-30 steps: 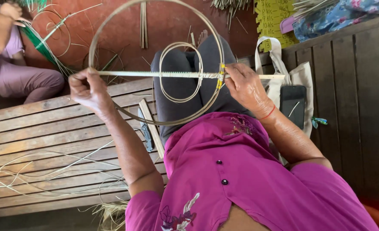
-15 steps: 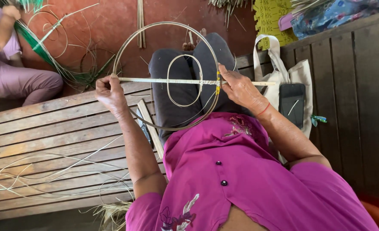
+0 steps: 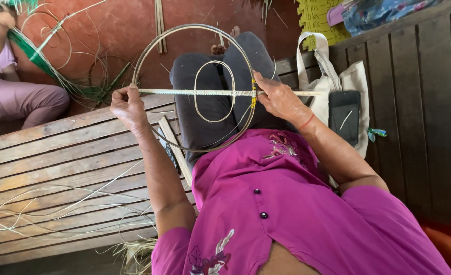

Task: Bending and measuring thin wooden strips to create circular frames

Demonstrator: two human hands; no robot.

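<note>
While the left hand (image 3: 128, 104) is closed around one end of a flat cross-slat (image 3: 184, 92), the right hand (image 3: 279, 99) pinches the far side, fingers pressed where the slat crosses the rim of a large hoop (image 3: 149, 48). The step in hand looks like fixing the slat across the hoop's middle: a wrapped binding (image 3: 253, 97) with a touch of yellow sits at the 3 o'clock point of the hoop, right under the right thumb, while the 9 o'clock crossing by the left hand shows no wrap that I can make out. By my judgement, any further work there calls for holding the slat level and tight against the rim so that it cannot slip.

The hoop is held above the lap, over dark trousers (image 3: 210, 117). It is a thin, pale, smooth round cane bent to a near circle. Inside it hangs a smaller loop (image 3: 197, 76) of the same springy stuff, crossing the slat. The slat is straight, pale and faintly marked along its length.

At 9 o'clock from the lap, the slatted wooden worktop (image 3: 57, 153) carries loose, curling fibre strands (image 3: 42, 203). At 3 o'clock lie a cloth tote bag (image 3: 355, 81) and a dark phone (image 3: 343, 117). Another person (image 3: 27, 102) sits at 10 o'clock beside green strips (image 3: 37, 56)
</note>
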